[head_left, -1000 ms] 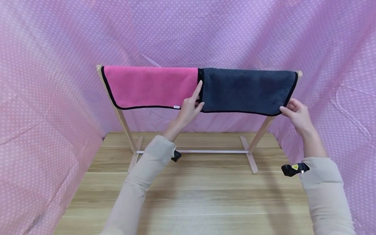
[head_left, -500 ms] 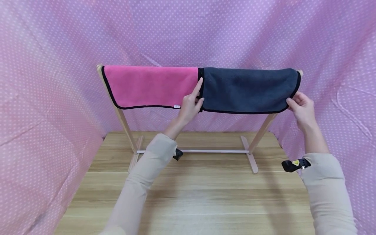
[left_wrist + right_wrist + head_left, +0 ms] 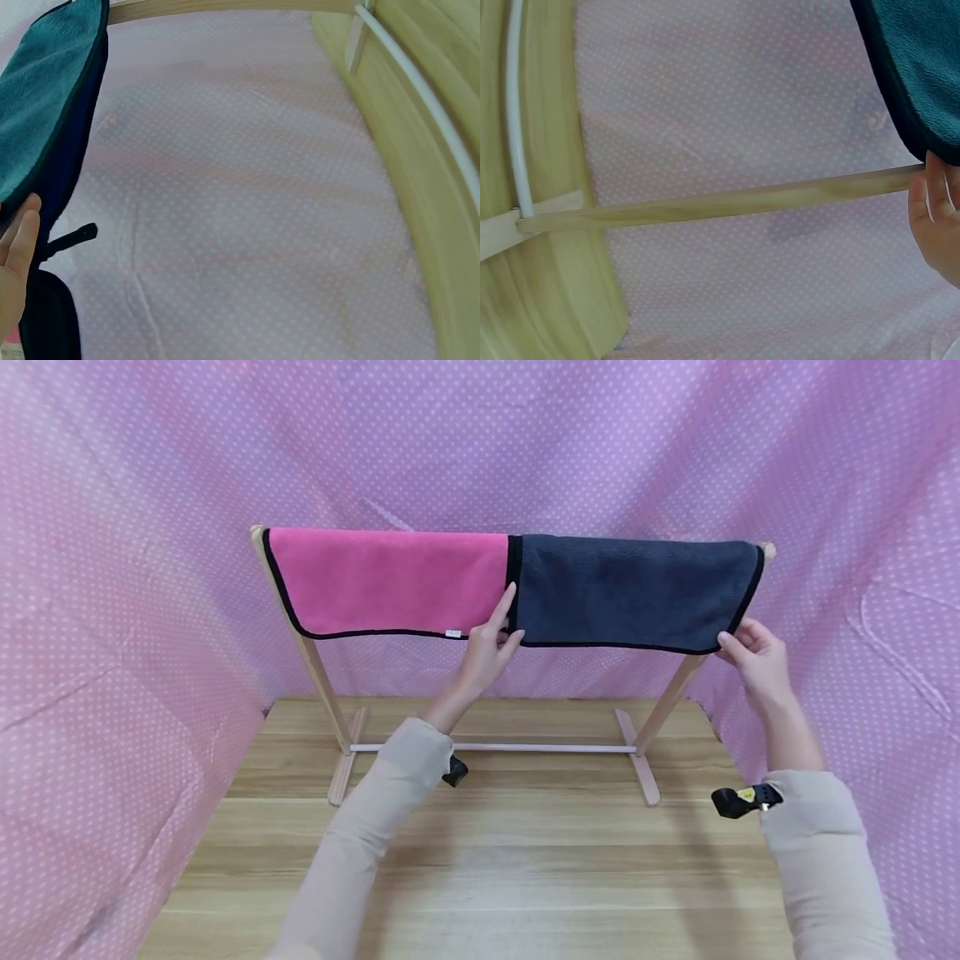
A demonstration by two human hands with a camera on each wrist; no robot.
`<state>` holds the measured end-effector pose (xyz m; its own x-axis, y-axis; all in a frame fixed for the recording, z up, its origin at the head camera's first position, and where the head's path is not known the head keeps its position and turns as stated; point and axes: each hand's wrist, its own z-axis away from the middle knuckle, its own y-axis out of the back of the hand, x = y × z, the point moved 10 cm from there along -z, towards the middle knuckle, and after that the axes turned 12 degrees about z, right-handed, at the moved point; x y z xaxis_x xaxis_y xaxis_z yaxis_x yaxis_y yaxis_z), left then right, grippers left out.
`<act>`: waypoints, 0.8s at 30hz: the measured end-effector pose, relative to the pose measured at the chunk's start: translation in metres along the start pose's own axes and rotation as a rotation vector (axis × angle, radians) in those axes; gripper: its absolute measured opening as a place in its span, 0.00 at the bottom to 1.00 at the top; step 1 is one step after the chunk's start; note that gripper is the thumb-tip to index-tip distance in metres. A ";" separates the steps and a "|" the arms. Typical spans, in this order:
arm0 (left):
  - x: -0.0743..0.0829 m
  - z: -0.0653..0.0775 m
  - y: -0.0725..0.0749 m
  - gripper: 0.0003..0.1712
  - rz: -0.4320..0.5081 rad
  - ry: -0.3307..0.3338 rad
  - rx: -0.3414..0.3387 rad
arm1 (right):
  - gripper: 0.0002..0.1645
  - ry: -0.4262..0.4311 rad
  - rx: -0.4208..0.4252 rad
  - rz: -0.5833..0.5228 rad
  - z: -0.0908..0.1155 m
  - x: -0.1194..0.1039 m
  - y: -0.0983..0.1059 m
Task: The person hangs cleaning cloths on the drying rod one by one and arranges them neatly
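Observation:
A dark grey towel (image 3: 637, 593) with black edging hangs over the right half of a wooden rack. Beside it, a pink towel (image 3: 390, 581) with a black border and small white tag covers the left half. My left hand (image 3: 486, 647) pinches the grey towel's lower left corner, thumb in front, index finger stretched up along the black edges where the towels meet. At the lower right corner, my right hand (image 3: 757, 664) grips the edge between its thumb in front and fingers behind. The right wrist view shows these fingers (image 3: 936, 187) at the rounded corner.
The rack's wooden posts (image 3: 675, 697) stand on flat feet (image 3: 642, 777), joined low down by a white rod (image 3: 547, 747). Beneath lies a wood-grain table (image 3: 480, 860). A pink dotted curtain (image 3: 480, 452) surrounds it. A small black strap (image 3: 73, 238) sticks out below the towels.
My right hand drew the grey towel's right corner outward and up, then back down and inward. The left hand has slid slightly down the towel's edge. The pink towel hangs much as before.

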<state>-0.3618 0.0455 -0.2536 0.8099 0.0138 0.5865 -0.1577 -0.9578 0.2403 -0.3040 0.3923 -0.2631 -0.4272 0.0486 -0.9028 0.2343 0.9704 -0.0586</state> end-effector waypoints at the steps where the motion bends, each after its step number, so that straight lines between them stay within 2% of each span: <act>1: -0.002 0.003 0.000 0.35 0.018 0.012 0.003 | 0.16 -0.009 -0.002 0.003 0.002 0.003 0.000; 4: -0.009 0.011 0.000 0.34 0.053 0.054 -0.002 | 0.16 -0.039 -0.009 0.026 0.009 0.012 -0.001; 7: -0.016 0.021 -0.001 0.33 0.044 0.094 -0.031 | 0.15 -0.080 -0.039 0.049 0.017 0.021 -0.003; 9: -0.021 0.028 -0.003 0.32 0.014 0.130 -0.065 | 0.12 -0.097 -0.070 0.063 0.023 0.027 -0.006; 12: -0.028 0.040 -0.005 0.33 -0.023 0.177 -0.129 | 0.07 -0.096 -0.122 0.141 0.031 0.036 -0.009; 13: -0.031 0.044 -0.006 0.33 -0.031 0.193 -0.152 | 0.08 -0.093 -0.154 0.113 0.032 0.042 -0.009; 14: -0.033 0.048 -0.007 0.33 -0.039 0.200 -0.174 | 0.08 -0.102 -0.164 0.133 0.035 0.046 -0.011; 19: -0.039 0.067 -0.009 0.33 -0.054 0.225 -0.273 | 0.11 -0.123 -0.230 0.315 0.055 0.059 -0.025; 21: -0.041 0.076 -0.007 0.33 -0.088 0.241 -0.312 | 0.12 -0.105 -0.238 0.491 0.064 0.059 -0.034; 24: -0.042 0.091 -0.004 0.35 -0.222 0.248 -0.371 | 0.16 -0.050 -0.245 0.697 0.074 0.063 -0.043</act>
<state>-0.3436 0.0221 -0.3497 0.6948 0.3174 0.6454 -0.2234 -0.7577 0.6131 -0.2760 0.3360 -0.3488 -0.2093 0.6675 -0.7146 0.2323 0.7438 0.6267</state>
